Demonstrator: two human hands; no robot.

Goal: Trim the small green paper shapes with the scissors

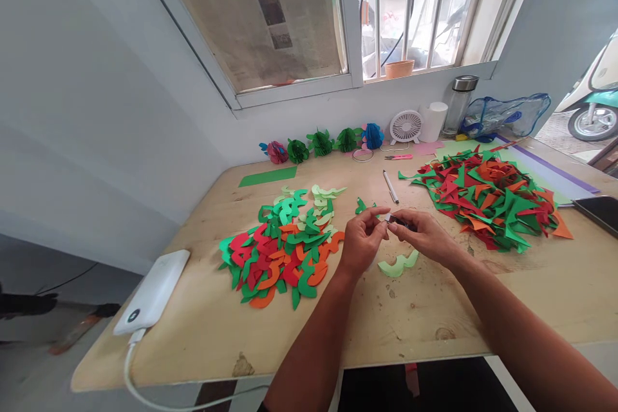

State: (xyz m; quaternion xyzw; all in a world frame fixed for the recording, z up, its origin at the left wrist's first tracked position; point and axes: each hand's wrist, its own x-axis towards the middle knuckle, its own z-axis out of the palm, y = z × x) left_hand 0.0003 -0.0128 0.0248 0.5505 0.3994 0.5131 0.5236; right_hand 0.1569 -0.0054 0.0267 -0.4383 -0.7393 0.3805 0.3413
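My left hand [365,237] is closed in a pinch, with a small whitish piece [387,216] at its fingertips. Meeting it over the middle of the table, my right hand [425,235] has its fingers closed around a small dark tool [409,226], mostly hidden, so its kind is unclear. Just below the hands lies a pale green curved paper cutout [398,264]. A dark green paper cutout [365,206] rests behind my left hand. To the left is a loose pile of curved paper cutouts [284,244] in green, red and orange.
Pointed paper scraps [497,196] are heaped at the right, near a phone [599,212]. A pen [391,187] and pink-handled scissors [398,157] lie beyond the hands. Along the wall stand paper turtles [320,142], a fan [405,126] and a bottle [459,106]. A power bank [153,290] sits left.
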